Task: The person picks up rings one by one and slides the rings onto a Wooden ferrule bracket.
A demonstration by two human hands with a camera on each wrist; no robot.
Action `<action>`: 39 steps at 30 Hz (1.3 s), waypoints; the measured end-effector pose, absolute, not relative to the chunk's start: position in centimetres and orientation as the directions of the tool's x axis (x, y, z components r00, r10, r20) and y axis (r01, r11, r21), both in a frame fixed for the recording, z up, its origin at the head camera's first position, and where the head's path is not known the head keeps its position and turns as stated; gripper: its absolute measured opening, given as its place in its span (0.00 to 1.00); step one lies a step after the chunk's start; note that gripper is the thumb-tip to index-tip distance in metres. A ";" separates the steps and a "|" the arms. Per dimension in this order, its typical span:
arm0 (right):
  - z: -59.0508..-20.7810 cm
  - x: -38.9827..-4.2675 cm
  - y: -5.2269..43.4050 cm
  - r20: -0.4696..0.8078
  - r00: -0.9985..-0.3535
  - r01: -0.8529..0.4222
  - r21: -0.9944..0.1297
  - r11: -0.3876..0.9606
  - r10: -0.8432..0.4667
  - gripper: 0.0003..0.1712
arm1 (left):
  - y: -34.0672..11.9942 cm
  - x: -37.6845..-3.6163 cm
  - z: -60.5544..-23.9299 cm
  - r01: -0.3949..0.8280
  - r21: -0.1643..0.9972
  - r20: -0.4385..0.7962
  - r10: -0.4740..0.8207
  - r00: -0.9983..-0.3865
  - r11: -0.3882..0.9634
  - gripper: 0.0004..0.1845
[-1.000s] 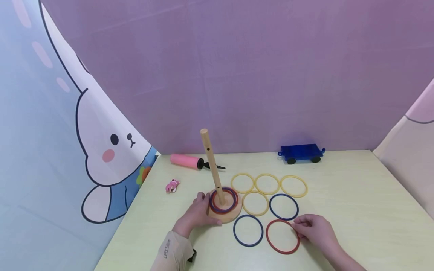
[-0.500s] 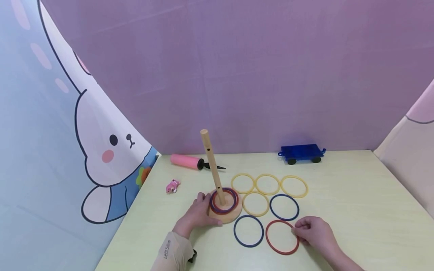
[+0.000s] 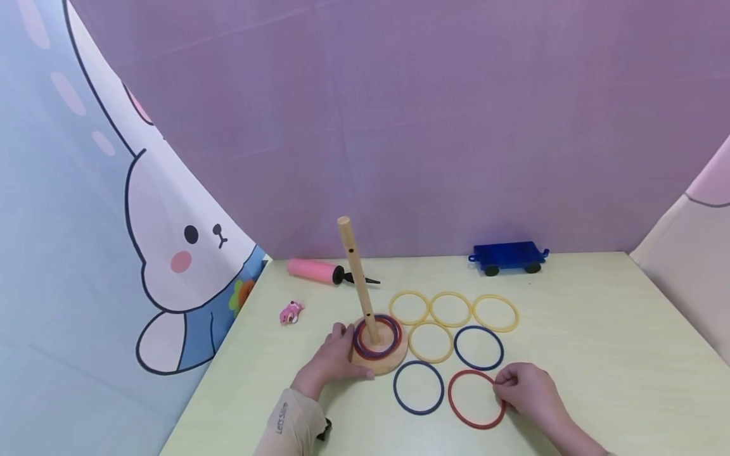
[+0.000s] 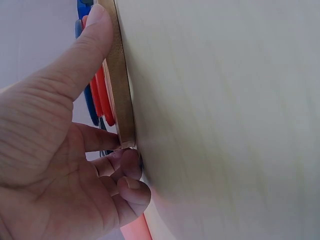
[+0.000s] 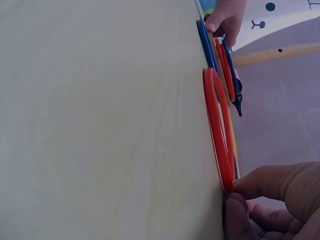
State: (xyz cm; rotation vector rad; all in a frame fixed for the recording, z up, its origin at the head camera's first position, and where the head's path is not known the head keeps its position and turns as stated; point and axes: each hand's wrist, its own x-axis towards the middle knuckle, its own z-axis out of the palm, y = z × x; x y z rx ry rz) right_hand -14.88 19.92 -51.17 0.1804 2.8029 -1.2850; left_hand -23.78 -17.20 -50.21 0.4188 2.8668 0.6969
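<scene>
On my right hand [image 3: 527, 391] the fingers [image 5: 262, 182] are curled and pinch the right edge of the red ring [image 3: 476, 398]; thumb and forefinger meet on the rim, and in the right wrist view that ring lies flat on the surface [image 3: 582, 329]. My left hand [image 3: 332, 358] grips the round wooden base [image 3: 381, 364] of the peg stand: the thumb [image 4: 82, 47] runs along its upper edge while the curled fingers [image 4: 127, 175] tuck under its rim.

Taking the peg stand as landmark, the red ring lies to its front right, just beside a blue ring [image 3: 418, 387] that sits directly in front of the base. The wooden peg [image 3: 356, 278] rises from the base, leaning slightly left, with a blue and a red ring stacked around its foot [image 3: 376, 335]. Right of the stand lie a yellow ring [image 3: 430, 341] and a second blue ring [image 3: 478, 348]; behind them is a row of three yellow rings [image 3: 450, 309]. Behind the stand to the left lies a pink pump [image 3: 313, 271], left of it a small pink toy [image 3: 290, 312], and far behind on the right a blue wagon [image 3: 507, 256].
</scene>
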 end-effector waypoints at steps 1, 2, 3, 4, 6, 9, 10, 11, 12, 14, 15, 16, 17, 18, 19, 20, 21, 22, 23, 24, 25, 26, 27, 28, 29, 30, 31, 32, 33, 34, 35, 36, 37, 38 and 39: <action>-51.2 -14.9 19.9 -0.096 -0.992 0.127 -0.748 0.651 0.083 0.05 | -17.2 -23.8 -50.2 0.233 0.471 -0.087 0.307 -0.948 0.851 0.62; -51.1 -14.9 19.9 -0.098 -0.992 0.129 -0.746 0.654 0.083 0.05 | -17.2 -23.7 -50.2 0.234 0.471 -0.086 0.309 -0.947 0.850 0.62; -51.1 -14.9 19.9 -0.096 -0.992 0.125 -0.743 0.657 0.079 0.05 | -17.2 -23.7 -50.2 0.235 0.474 -0.086 0.310 -0.947 0.849 0.62; -51.1 -14.8 20.0 -0.095 -0.993 0.121 -0.743 0.659 0.075 0.05 | -17.3 -23.7 -50.2 0.237 0.475 -0.085 0.312 -0.946 0.847 0.62; -51.1 -14.9 20.0 -0.096 -0.993 0.119 -0.741 0.661 0.071 0.05 | -17.3 -23.6 -50.2 0.238 0.481 -0.084 0.314 -0.946 0.844 0.61; -51.1 -14.9 20.1 -0.098 -0.993 0.117 -0.743 0.659 0.066 0.05 | -17.3 -23.6 -50.2 0.240 0.484 -0.080 0.316 -0.945 0.841 0.62; -51.1 -15.0 20.2 -0.102 -0.992 0.121 -0.745 0.656 0.067 0.05 | -17.3 -23.6 -50.2 0.240 0.484 -0.079 0.316 -0.946 0.841 0.62; -51.1 -15.0 20.2 -0.109 -0.992 0.127 -0.749 0.651 0.068 0.04 | -17.3 -23.6 -50.2 0.241 0.485 -0.078 0.315 -0.946 0.841 0.62; -51.1 -15.1 20.3 -0.117 -0.991 0.134 -0.753 0.645 0.069 0.04 | -17.3 -23.6 -50.2 0.240 0.486 -0.077 0.315 -0.946 0.841 0.62; -51.1 -15.1 20.4 -0.134 -0.989 0.147 -0.759 0.635 0.070 0.04 | -17.3 -23.7 -50.2 0.240 0.484 -0.077 0.314 -0.946 0.841 0.62; -51.1 -15.1 20.5 -0.139 -0.988 0.150 -0.763 0.629 0.067 0.04 | -17.3 -23.7 -50.2 0.240 0.486 -0.078 0.315 -0.946 0.841 0.62; -51.1 -15.2 20.6 -0.150 -0.986 0.161 -0.767 0.621 0.070 0.03 | -17.3 -23.7 -50.2 0.239 0.486 -0.079 0.315 -0.946 0.841 0.62; -51.0 -15.2 20.7 -0.157 -0.985 0.165 -0.772 0.614 0.068 0.03 | -17.3 -23.7 -50.2 0.239 0.486 -0.080 0.315 -0.946 0.841 0.62; -51.0 -15.2 20.8 -0.165 -0.984 0.174 -0.776 0.606 0.072 0.03 | -17.3 -23.6 -50.2 0.238 0.486 -0.081 0.315 -0.946 0.841 0.62; -51.0 -15.2 21.0 -0.173 -0.982 0.183 -0.780 0.598 0.074 0.03 | -17.3 -23.6 -50.3 0.238 0.484 -0.082 0.315 -0.946 0.842 0.62; -51.0 -15.3 21.1 -0.178 -0.981 0.188 -0.786 0.589 0.076 0.03 | -17.2 -23.6 -50.2 0.237 0.486 -0.084 0.314 -0.946 0.841 0.62; -50.9 -15.3 21.3 -0.178 -0.982 0.184 -0.793 0.581 0.069 0.03 | -17.2 -23.6 -50.2 0.239 0.487 -0.082 0.317 -0.945 0.840 0.62; -50.8 -15.3 21.4 -0.183 -0.981 0.188 -0.799 0.571 0.067 0.02 | -17.2 -23.6 -50.2 0.241 0.486 -0.080 0.317 -0.945 0.840 0.62; -50.7 -15.3 21.6 -0.185 -0.981 0.187 -0.809 0.558 0.061 0.02 | -17.2 -23.6 -50.2 0.243 0.485 -0.078 0.318 -0.945 0.840 0.62; -50.6 -15.3 21.7 -0.188 -0.980 0.189 -0.817 0.545 0.058 0.02 | -17.2 -23.6 -50.1 0.245 0.485 -0.077 0.320 -0.944 0.839 0.62; -50.5 -15.3 21.9 -0.190 -0.981 0.187 -0.828 0.528 0.048 0.03 | -17.2 -23.5 -50.1 0.246 0.484 -0.075 0.320 -0.944 0.839 0.62; -50.3 -15.3 22.0 -0.190 -0.981 0.181 -0.841 0.510 0.035 0.04 | -17.2 -23.5 -50.1 0.248 0.485 -0.073 0.321 -0.944 0.839 0.62; -50.1 -15.3 22.2 -0.189 -0.982 0.172 -0.854 0.490 0.016 0.04 | -17.2 -23.5 -50.1 0.251 0.484 -0.070 0.322 -0.944 0.839 0.62; -49.9 -15.3 22.3 -0.192 -0.981 0.170 -0.868 0.467 -0.001 0.05 | -17.2 -23.5 -50.1 0.250 0.482 -0.070 0.321 -0.944 0.840 0.62; -49.7 -15.3 22.3 -0.192 -0.981 0.163 -0.883 0.441 -0.022 0.07 | -17.2 -23.5 -50.1 0.251 0.481 -0.068 0.322 -0.944 0.840 0.62; -49.4 -15.3 22.4 -0.190 -0.981 0.155 -0.896 0.416 -0.044 0.08 | -17.2 -23.6 -50.2 0.254 0.480 -0.066 0.323 -0.944 0.840 0.62; -49.2 -15.3 22.5 -0.188 -0.980 0.148 -0.908 0.391 -0.067 0.09 | -17.2 -23.6 -50.2 0.254 0.479 -0.066 0.323 -0.944 0.840 0.62; -48.9 -15.4 22.5 -0.183 -0.979 0.138 -0.919 0.370 -0.090 0.10 | -17.3 -23.6 -50.3 0.253 0.478 -0.067 0.323 -0.944 0.841 0.62; -48.7 -15.4 22.5 -0.180 -0.978 0.132 -0.927 0.351 -0.107 0.11 | -17.3 -23.6 -50.3 0.252 0.476 -0.070 0.322 -0.944 0.842 0.62; -48.4 -15.5 22.5 -0.177 -0.977 0.129 -0.933 0.335 -0.118 0.12 | -17.3 -23.6 -50.3 0.249 0.477 -0.072 0.320 -0.945 0.843 0.62; -48.1 -15.6 22.4 -0.173 -0.977 0.124 -0.938 0.324 -0.125 0.12 | -17.3 -23.6 -50.3 0.246 0.477 -0.075 0.318 -0.945 0.844 0.63; -47.8 -15.6 22.4 -0.165 -0.977 0.115 -0.941 0.317 -0.133 0.13 | -17.3 -23.6 -50.3 0.243 0.477 -0.078 0.316 -0.946 0.844 0.63; -47.6 -15.7 22.4 -0.160 -0.977 0.111 -0.945 0.309 -0.140 0.13 | -17.3 -23.6 -50.4 0.239 0.477 -0.080 0.313 -0.946 0.845 0.63; -47.2 -15.8 22.3 -0.156 -0.977 0.107 -0.948 0.300 -0.146 0.14 | -17.3 -23.6 -50.4 0.237 0.477 -0.082 0.311 -0.947 0.846 0.63; -47.0 -15.8 22.2 -0.152 -0.977 0.102 -0.951 0.292 -0.151 0.15 | -17.3 -23.6 -50.4 0.237 0.476 -0.081 0.310 -0.947 0.847 0.63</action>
